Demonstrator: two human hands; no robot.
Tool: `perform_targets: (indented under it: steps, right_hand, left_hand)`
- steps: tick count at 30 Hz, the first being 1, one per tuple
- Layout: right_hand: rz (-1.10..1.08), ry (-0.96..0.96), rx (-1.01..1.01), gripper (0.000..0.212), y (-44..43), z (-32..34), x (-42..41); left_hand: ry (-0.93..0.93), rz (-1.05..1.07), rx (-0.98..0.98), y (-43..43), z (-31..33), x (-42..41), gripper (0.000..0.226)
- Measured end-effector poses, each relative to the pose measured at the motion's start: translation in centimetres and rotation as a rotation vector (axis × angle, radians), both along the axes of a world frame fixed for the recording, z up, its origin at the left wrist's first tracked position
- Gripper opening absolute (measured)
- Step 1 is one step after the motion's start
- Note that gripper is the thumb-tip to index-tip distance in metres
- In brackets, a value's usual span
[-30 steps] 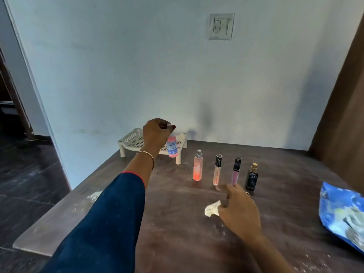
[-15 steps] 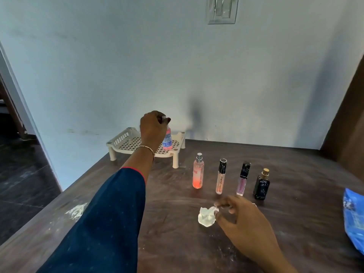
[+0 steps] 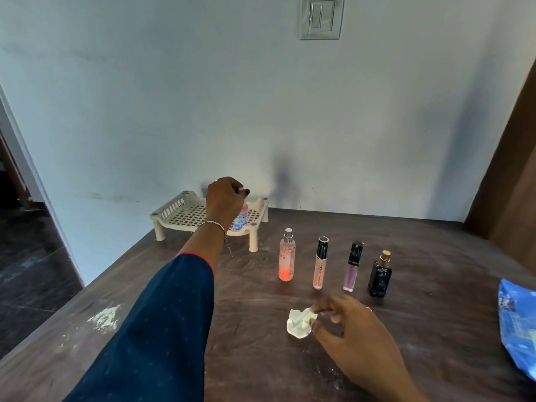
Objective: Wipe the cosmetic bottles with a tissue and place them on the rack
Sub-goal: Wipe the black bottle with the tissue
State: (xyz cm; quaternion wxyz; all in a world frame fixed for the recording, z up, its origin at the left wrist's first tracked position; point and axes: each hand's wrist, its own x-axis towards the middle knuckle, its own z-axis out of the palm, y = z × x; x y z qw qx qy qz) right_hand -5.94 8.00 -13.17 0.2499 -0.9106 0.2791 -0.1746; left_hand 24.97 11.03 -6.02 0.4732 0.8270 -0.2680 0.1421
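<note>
Placement under way: a second ago my left hand (image 3: 224, 198) had the small pink bottle (image 3: 241, 217) hanging off the front corner of the rack (image 3: 174, 208). Now it's carried in over the white grid, low near the front right corner. Left grip is curled round the cap from above. Whether the base has actually landed I can't tell, since the front rim hides it.

Right hand (image 3: 356, 329) has gone from lying beside the tissue (image 3: 300, 323) to pinching it, finger and thumb narrow on the crumpled wad, which sits on the counter (image 3: 435, 256). So I'd say the first bottle is nearly placed and the tissue's ready for the next.

The rack holds only that pink one. Waiting upright in a row on the counter are the orange spray bottle (image 3: 287, 256), black-capped tube (image 3: 320, 264), purple tube (image 3: 353, 266) and dark bottle (image 3: 380, 275). A blue packet (image 3: 519, 323) lies at the far right edge.
</note>
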Motion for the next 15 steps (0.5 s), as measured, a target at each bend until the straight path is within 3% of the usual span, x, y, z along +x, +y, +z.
perform_targets:
  steps: [7, 15]
  right_hand:
    - [-0.004, -0.003, 0.005, 0.018, 0.0, -0.2, 0.0]
    - [0.049, -0.042, -0.065, 0.038, 1.0, -0.5, 1.8]
  left_hand:
    - [-0.076, 0.060, 0.114, 0.5, 1.1, -1.0, 0.045]
    - [-0.212, -0.062, 0.155, -0.8, 2.8, -8.4, 0.026]
